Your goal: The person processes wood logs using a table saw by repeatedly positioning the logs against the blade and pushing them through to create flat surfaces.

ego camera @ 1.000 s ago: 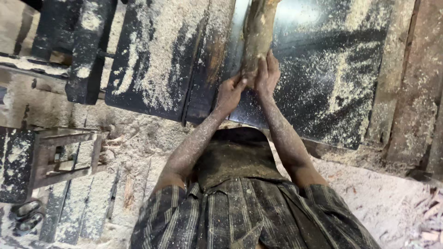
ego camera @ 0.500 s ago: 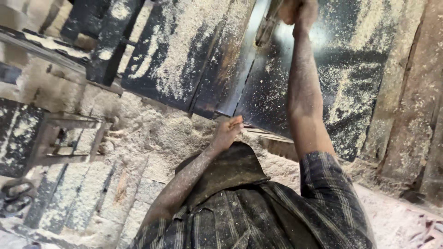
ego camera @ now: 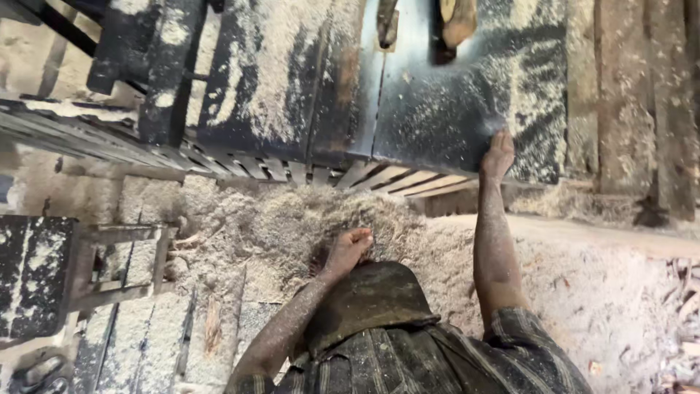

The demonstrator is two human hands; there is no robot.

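Right hand rests on the dark, sawdust-strewn saw table.

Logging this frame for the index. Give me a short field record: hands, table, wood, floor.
left hand: empty, hanging by the waist, touching no tool
right hand: flat on the table's near edge, holding nothing
table: dark metal, dusted with sawdust, slot running down it
wood piece: on the table at the far end, apart from both hands
floor: heaped sawdust
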